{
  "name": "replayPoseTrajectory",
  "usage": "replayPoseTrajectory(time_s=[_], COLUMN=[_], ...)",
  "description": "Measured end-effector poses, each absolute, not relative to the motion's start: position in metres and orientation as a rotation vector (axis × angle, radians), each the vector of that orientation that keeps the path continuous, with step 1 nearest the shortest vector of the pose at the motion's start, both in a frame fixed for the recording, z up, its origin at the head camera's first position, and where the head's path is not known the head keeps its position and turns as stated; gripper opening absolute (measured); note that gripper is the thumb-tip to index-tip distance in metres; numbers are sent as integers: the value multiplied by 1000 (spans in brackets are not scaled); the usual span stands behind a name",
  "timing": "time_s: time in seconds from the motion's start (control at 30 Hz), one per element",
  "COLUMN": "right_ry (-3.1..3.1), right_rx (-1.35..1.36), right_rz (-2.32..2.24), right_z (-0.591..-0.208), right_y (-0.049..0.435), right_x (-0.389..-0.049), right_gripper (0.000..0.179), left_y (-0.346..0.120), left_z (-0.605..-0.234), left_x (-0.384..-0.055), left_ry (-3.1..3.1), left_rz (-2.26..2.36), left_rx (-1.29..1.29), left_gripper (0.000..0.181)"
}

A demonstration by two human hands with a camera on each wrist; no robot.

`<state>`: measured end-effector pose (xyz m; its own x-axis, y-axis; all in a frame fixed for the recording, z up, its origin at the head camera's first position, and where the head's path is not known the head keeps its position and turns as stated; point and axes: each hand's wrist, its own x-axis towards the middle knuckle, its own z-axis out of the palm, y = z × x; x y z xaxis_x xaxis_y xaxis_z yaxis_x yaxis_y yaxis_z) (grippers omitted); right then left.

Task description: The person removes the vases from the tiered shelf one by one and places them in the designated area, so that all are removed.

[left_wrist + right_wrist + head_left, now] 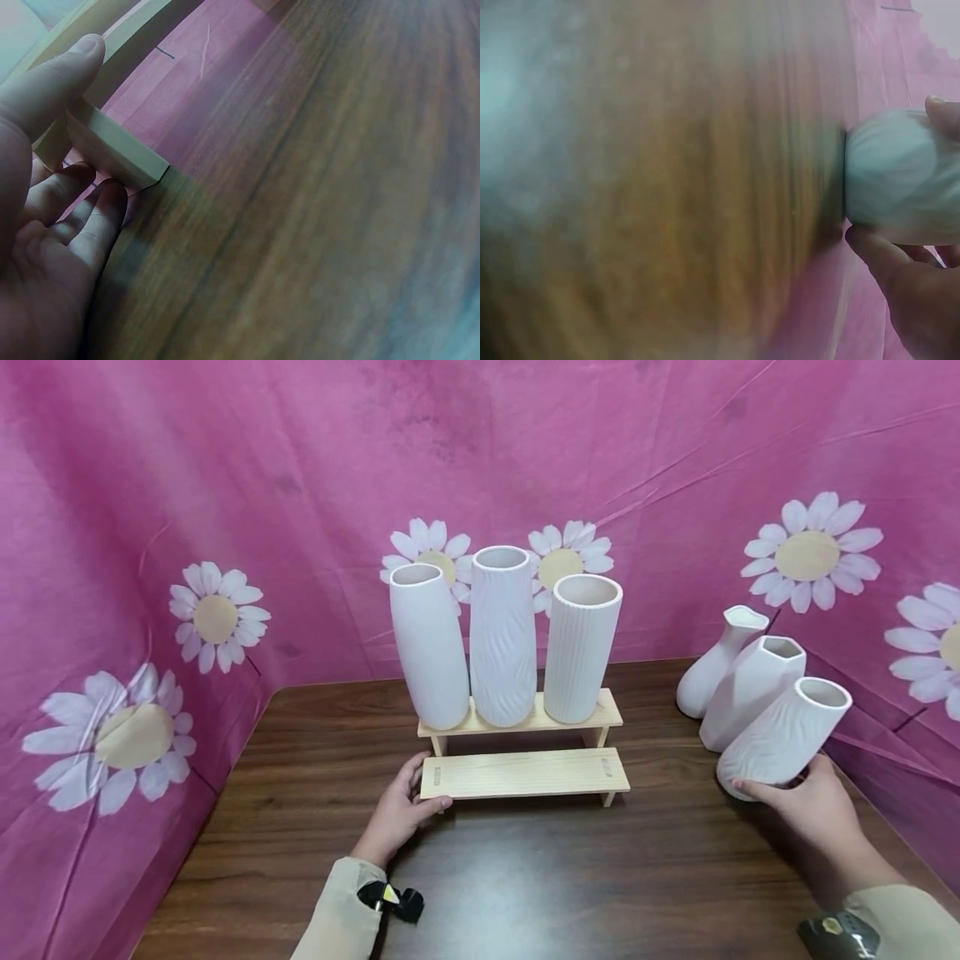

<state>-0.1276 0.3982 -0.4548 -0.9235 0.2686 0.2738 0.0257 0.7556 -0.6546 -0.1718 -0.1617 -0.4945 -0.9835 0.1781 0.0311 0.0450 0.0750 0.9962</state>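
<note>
A light wooden two-step stand [525,774] is set mid-table. My left hand [401,810] grips the left end of its lower step, thumb at the front corner and fingers behind; in the left wrist view the fingers curl by the stand's leg [120,150]. On the upper step stand a smooth white vase [429,647], a tall wavy-patterned vase [502,639] and a ribbed vase [581,652]. To the right, my right hand [817,806] holds a shorter white wavy-patterned vase [776,739] low on its body. The right wrist view has thumb and fingers on opposite sides of it.
Behind the held vase are a faceted white vase [750,693] and a narrow-necked white vase [712,668], in a row close together near the table's right edge. A pink cloth [480,443] with daisies hangs around the back and sides of the brown wooden table [315,735].
</note>
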Motion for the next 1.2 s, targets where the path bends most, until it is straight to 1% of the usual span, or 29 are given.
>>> replayPoseTrajectory(time_s=[0.33,0.7,0.97,1.2], right_ry=[-2599,-2660,-2659,-2646], right_rx=[-193,-254,-234,-199], right_rz=[938,912,944,942], right_z=[-455,-455,-457,-457], right_y=[406,409,408,408], right_x=[-130,-132,-132,-131], right_gripper=[63,71,67,69], left_y=[-161,-161,-161,-160], left_z=[-495,-493,-494,-493], left_x=[-172,-170,-169,-170], left_ry=[2210,2235,2259,2257], left_rz=[2071,2046,2022,2034], left_rx=[237,220,235,227], left_gripper=[85,85,85,84])
